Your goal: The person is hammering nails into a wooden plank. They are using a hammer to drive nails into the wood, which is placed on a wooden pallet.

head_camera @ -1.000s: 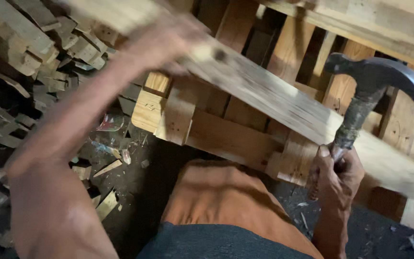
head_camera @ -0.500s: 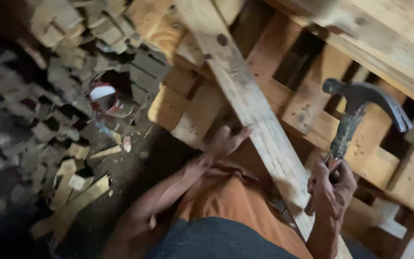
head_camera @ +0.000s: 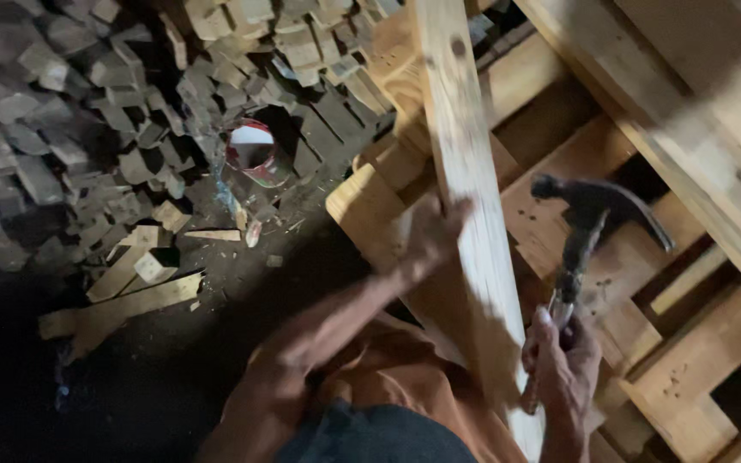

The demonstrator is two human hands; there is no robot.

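My left hand [head_camera: 435, 240] grips the left edge of a long pale wooden plank [head_camera: 473, 197], which runs from the top of the view down toward my lap. My right hand [head_camera: 561, 360] is closed around the handle of a claw hammer [head_camera: 589, 219], whose dark metal head is raised just right of the plank. Under both lies a wooden pallet [head_camera: 645, 171] with slats and blocks. My orange clothing [head_camera: 388, 377] shows at the bottom.
A heap of short wooden blocks [head_camera: 87, 129] covers the upper left. A round tin with a red rim [head_camera: 252, 150] sits among them. Loose offcuts and splinters [head_camera: 122, 300] lie on the dark ground at left.
The plank has swung more upright in the view. My left hand has slid along it to its left edge. The hammer has stayed raised at the right.
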